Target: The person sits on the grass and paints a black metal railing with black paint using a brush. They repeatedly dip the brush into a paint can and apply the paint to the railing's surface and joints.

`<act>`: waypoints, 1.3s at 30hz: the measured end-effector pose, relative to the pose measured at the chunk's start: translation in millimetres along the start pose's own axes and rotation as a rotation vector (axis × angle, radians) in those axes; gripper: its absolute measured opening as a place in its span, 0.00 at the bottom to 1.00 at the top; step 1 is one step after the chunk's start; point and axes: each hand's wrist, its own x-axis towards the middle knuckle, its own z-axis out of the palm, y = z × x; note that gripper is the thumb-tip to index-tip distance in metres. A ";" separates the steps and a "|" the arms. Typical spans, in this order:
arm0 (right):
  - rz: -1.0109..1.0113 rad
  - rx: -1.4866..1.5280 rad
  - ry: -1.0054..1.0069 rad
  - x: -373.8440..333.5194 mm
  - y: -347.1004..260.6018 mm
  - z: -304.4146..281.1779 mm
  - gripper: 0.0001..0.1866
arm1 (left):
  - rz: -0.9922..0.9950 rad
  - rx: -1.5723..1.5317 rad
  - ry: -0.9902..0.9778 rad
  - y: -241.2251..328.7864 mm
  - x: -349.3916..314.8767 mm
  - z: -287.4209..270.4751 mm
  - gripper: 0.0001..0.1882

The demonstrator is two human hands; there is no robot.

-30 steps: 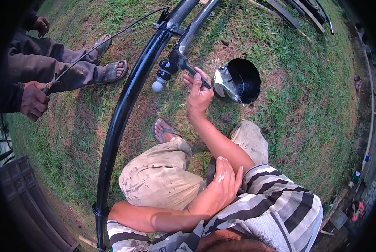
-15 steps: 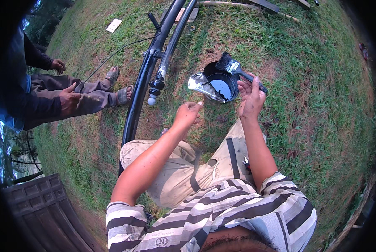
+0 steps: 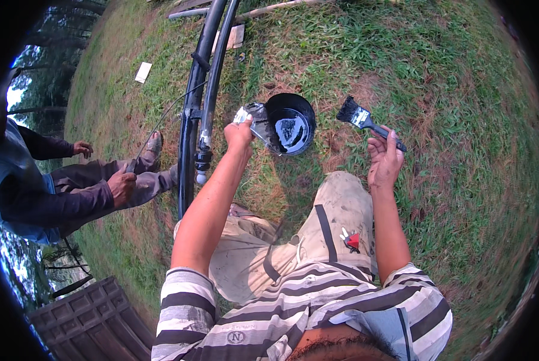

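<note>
Grip | left hand (image 3: 238, 136): apparently pinching bent-back lid (image 3: 264, 129) of can (image 3: 291, 102) | right hand (image 3: 385, 162): pinching paintbrush handle (image 3: 378, 129)

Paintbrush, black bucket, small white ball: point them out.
Paintbrush (image 3: 361, 118), head view: its metal band.
Black bucket (image 3: 291, 103), head view: its inner wall.
Small white ball (image 3: 201, 178), head view: its rounded middle.

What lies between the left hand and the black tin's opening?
In the head view, a paint-smeared silvery flap lies between the left hand and the black tin; the hand holds its outer edge.
</note>
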 end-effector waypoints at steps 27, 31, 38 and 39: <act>0.619 -0.336 -0.437 -44.8 224.5 118.4 0.19 | 0.625 1.203 -0.364 83.6 -242.8 -188.3 0.23; 0.716 -0.028 -0.506 -56.0 296.4 183.7 0.20 | 0.696 1.279 -0.094 48.0 -292.8 -199.8 0.18; 0.761 0.210 -0.291 -85.2 379.8 184.7 0.18 | 0.768 1.187 -0.175 13.9 -327.3 -244.7 0.18; 0.779 0.224 -0.259 -87.6 385.7 178.0 0.18 | 0.774 1.196 -0.188 10.6 -331.2 -252.7 0.17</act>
